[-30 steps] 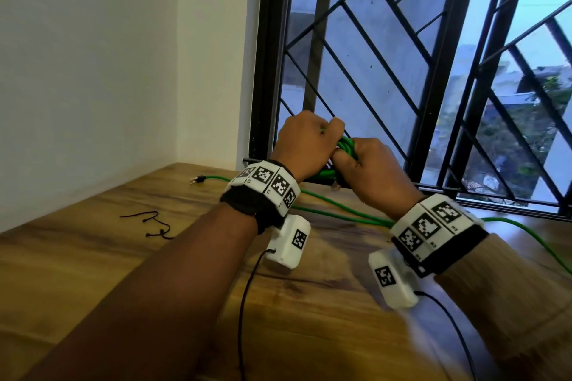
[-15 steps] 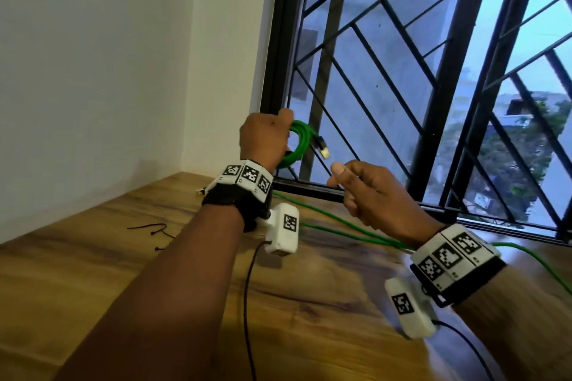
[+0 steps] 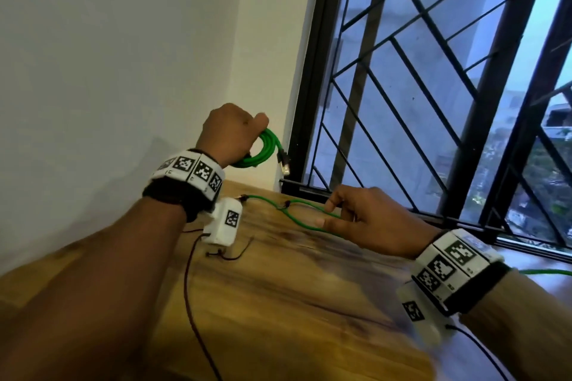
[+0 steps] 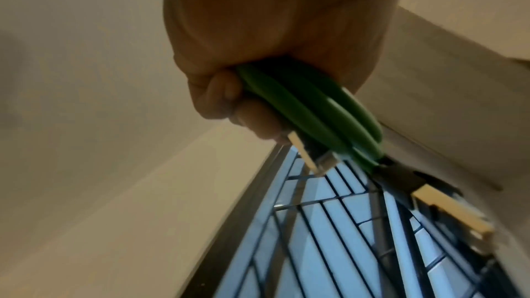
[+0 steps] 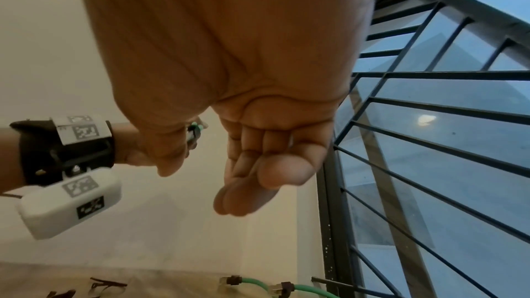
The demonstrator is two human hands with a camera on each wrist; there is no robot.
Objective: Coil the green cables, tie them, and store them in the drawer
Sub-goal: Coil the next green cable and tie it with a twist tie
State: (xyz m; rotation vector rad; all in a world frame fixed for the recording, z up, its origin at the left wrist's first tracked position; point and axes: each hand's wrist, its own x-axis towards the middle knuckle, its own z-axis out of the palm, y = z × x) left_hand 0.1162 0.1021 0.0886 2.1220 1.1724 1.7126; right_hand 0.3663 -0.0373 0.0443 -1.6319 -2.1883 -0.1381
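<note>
My left hand (image 3: pixel 235 130) is raised near the wall corner and grips a coiled green cable (image 3: pixel 266 148) in a fist. One plug (image 3: pixel 285 165) dangles from the coil. In the left wrist view the coil (image 4: pixel 309 112) juts from the fist with both plugs showing. My right hand (image 3: pixel 356 216) hovers low over two loose green cables (image 3: pixel 297 216) lying on the wooden table (image 3: pixel 278 303). Its fingers (image 5: pixel 252 180) are loosely curled and hold nothing. The loose cables' plug ends (image 5: pixel 252 284) lie below the palm. No drawer is in view.
A black tie (image 3: pixel 229 254) lies on the table near my left wrist, and more dark ties (image 5: pixel 109 284) lie at the table's left. A barred window (image 3: pixel 433 102) runs behind the table. A white wall stands to the left.
My right hand let go of the coil and dropped toward the loose cables on the table. My left hand carried the coil up and to the left.
</note>
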